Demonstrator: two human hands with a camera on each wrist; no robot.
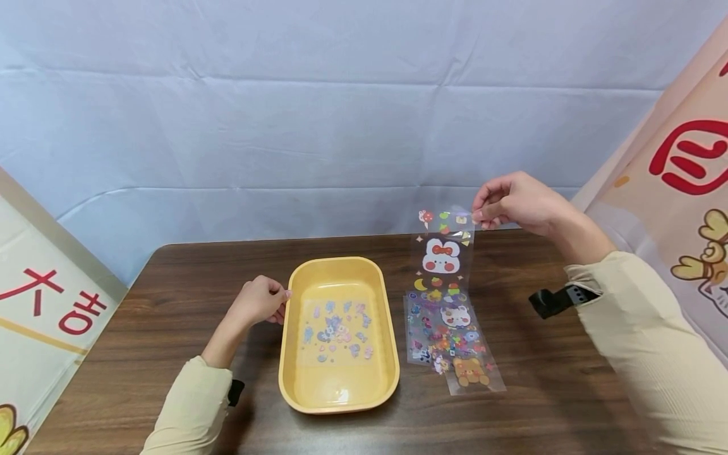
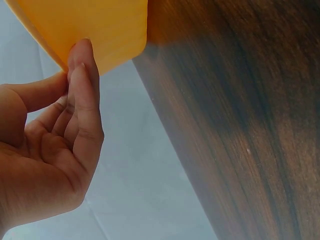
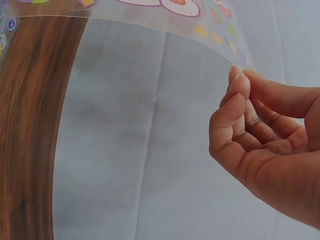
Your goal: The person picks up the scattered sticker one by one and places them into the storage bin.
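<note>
My right hand (image 1: 520, 202) pinches the upper right corner of a clear sticker sheet (image 1: 440, 256) printed with a white bunny and small fruits. The sheet rises from the table, its lower part overlapping other clear sticker sheets (image 1: 421, 341) with colourful prints. In the right wrist view, thumb and fingertips meet on the curved sheet's corner. My left hand (image 1: 261, 300) grips the left rim of a yellow tray (image 1: 338, 404), thumb on the rim and fingers against the outer wall in the left wrist view. Inside the tray lies a sticker sheet (image 1: 341, 332) with pale blue and pink figures.
The brown wooden table (image 1: 188, 284) ends at the back against a pale blue cloth (image 1: 341, 126). Printed cloths hang at the left (image 1: 51, 303) and right (image 1: 671, 183). Black straps with wrist cameras (image 1: 560, 301) sit at both sleeves.
</note>
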